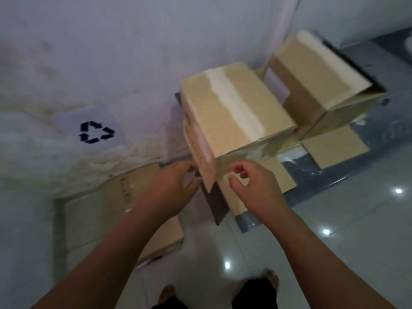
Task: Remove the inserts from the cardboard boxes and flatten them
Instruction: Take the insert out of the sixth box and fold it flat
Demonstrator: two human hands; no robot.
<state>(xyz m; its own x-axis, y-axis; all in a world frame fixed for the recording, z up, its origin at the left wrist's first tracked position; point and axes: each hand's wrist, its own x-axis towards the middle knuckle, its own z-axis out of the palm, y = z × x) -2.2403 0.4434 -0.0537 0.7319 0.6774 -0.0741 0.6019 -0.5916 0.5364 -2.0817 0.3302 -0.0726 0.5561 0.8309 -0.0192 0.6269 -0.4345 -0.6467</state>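
Left hand, right hand (both loosely curled, empty) flanking near corner of cardboard box

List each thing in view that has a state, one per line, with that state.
Near box: assembled, top taped shut.
Far box: assembled, tape on top, one end looks open.
Left cardboard: flattened, on the floor by the wall.
Right cardboard: flat on the floor.
Left hand: open, at the near box's lower corner.
Right hand: fingers curled at the near box's front; grip unclear.
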